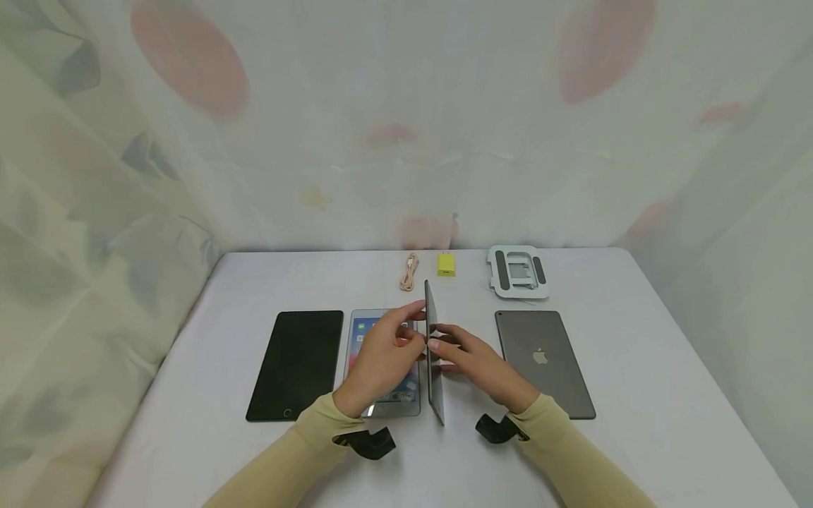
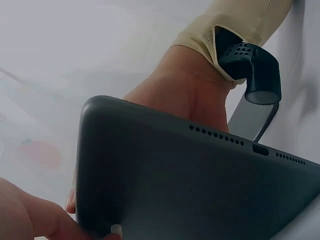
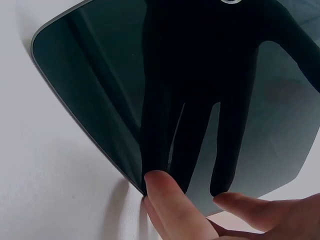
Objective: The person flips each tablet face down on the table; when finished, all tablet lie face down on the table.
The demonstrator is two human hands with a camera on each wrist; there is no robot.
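- Patterned cloth (image 1: 394,162) hangs behind and beside a white table (image 1: 635,437).
- Left of the left hand (image 1: 387,353): a black-screened tablet (image 1: 296,363).
- Below the left hand: a lit tablet (image 1: 401,389), partly hidden by it.
- Left hand: grips the upright tablet (image 1: 435,384) from its back; cut off in its wrist view.
- Between the 2 hands: that upright tablet, nearly edge-on; whether it touches the table, I cannot tell.
- Beyond the hands: coiled cable (image 1: 409,271), yellow charger (image 1: 447,265).
- Right hand (image 1: 483,367): grips it too, fingertips on the screen.
- Beyond the right hand: folded stand (image 1: 521,271).
- Right of it: grey tablet (image 1: 549,374), 1 corner covered.
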